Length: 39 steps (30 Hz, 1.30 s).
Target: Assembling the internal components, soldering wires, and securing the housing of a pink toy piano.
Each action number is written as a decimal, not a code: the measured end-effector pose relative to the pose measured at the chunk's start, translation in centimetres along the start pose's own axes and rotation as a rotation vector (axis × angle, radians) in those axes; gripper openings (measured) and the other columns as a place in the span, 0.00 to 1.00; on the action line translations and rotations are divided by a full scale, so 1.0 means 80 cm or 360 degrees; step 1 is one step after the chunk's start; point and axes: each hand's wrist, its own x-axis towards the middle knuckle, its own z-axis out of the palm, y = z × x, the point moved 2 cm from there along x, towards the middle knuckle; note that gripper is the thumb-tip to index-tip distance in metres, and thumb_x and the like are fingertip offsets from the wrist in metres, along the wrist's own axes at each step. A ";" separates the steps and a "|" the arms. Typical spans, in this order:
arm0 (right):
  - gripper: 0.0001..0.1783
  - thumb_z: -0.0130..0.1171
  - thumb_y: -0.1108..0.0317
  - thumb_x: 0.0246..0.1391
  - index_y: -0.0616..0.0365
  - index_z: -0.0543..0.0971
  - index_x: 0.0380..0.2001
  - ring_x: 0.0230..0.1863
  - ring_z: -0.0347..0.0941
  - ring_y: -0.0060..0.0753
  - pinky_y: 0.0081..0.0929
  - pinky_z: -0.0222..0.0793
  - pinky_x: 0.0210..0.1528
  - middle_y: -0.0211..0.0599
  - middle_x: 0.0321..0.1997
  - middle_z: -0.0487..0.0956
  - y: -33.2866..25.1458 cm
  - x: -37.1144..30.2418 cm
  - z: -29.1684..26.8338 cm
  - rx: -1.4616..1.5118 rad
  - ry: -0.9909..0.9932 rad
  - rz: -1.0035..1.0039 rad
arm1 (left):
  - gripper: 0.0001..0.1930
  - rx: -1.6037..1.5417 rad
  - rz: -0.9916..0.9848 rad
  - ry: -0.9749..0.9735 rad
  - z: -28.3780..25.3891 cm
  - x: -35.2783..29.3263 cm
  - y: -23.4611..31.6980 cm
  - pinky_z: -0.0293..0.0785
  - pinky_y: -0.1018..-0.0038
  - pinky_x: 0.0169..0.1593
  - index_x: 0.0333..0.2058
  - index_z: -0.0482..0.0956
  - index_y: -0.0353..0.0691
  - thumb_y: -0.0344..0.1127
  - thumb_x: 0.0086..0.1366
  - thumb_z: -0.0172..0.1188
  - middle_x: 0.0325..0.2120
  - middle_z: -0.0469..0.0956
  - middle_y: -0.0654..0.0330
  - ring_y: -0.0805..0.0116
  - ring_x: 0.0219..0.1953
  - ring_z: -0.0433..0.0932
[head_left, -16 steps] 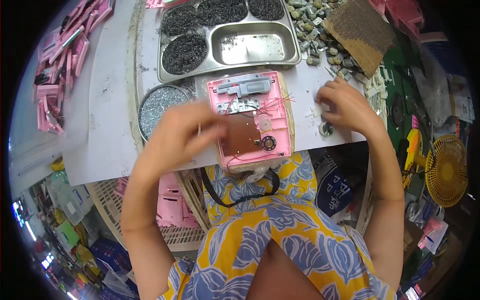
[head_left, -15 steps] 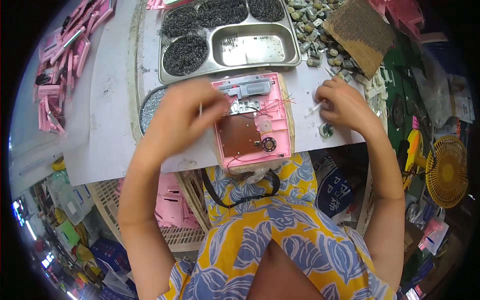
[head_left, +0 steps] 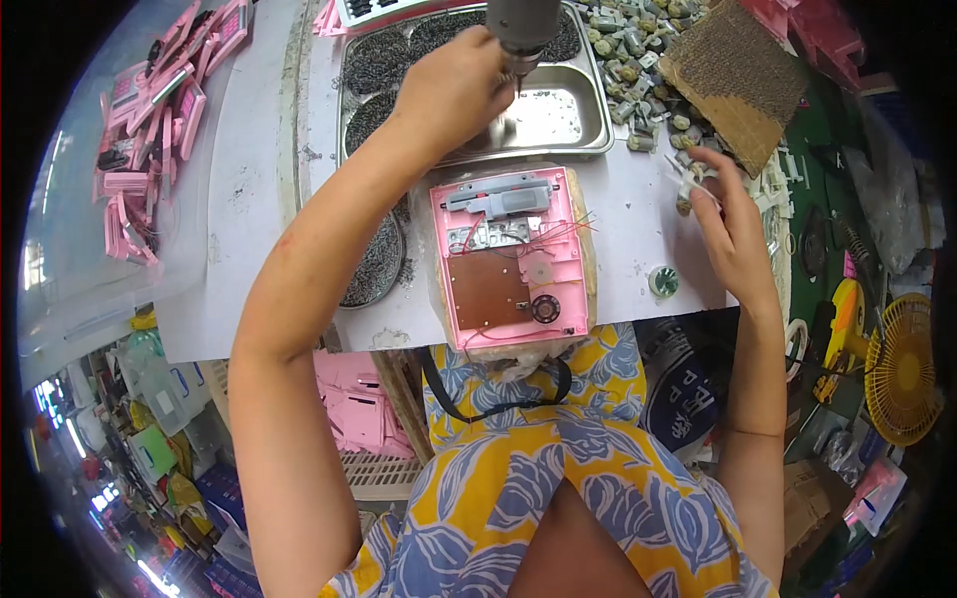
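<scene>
My left hand (head_left: 454,90) is raised over the steel tray, fingers closed beside the tip of a hanging grey electric screwdriver (head_left: 523,30). What those fingertips hold, if anything, is too small to make out. At the right, my right hand (head_left: 736,234) pinches a small white plastic piece (head_left: 686,177) between thumb and forefinger, near a heap of small motors (head_left: 638,95). Between my arms, an open pink plastic housing (head_left: 568,259) lies on a padded block. Inside it are a grey mechanism (head_left: 508,199), a brown board (head_left: 488,289), a round speaker (head_left: 545,309) and thin wires.
The compartmented steel tray (head_left: 607,110) holds dark screws or springs. A round dish (head_left: 374,264) of small metal parts stands left of the housing. A small green-and-white round container (head_left: 663,281), cardboard (head_left: 733,75), pink casings (head_left: 150,130) and a yellow fan (head_left: 902,369) surround the work.
My left hand has moved from the housing up and away to the screwdriver, which has come into view. My right hand has shifted slightly right, still with the white piece.
</scene>
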 end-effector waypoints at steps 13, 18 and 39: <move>0.04 0.67 0.74 0.54 0.60 0.83 0.33 0.21 0.71 0.12 0.16 0.64 0.22 0.28 0.27 0.83 -0.117 -0.040 0.091 0.0699 -0.0085 -0.0455 | 0.09 -0.3114 -0.1556 0.0123 -0.058 -0.176 0.129 0.86 0.76 0.38 0.47 0.78 0.38 0.32 0.71 0.60 0.39 0.83 0.56 0.69 0.38 0.85; 0.06 0.68 0.76 0.52 0.61 0.83 0.35 0.21 0.72 0.15 0.20 0.67 0.22 0.28 0.27 0.82 -0.128 -0.041 0.099 0.0440 -0.0109 -0.0736 | 0.06 -0.3350 -0.1535 0.0310 -0.052 -0.194 0.147 0.88 0.72 0.43 0.44 0.75 0.32 0.28 0.72 0.59 0.39 0.83 0.51 0.64 0.40 0.86; 0.21 0.66 0.68 0.58 0.72 0.78 0.51 0.26 0.73 0.20 0.17 0.70 0.29 0.44 0.36 0.83 0.011 -0.097 0.046 0.2102 -0.0259 0.0344 | 0.08 -0.0450 -0.0097 -0.0508 -0.011 -0.136 0.177 0.75 0.61 0.30 0.34 0.80 0.40 0.32 0.57 0.69 0.28 0.77 0.57 0.55 0.27 0.78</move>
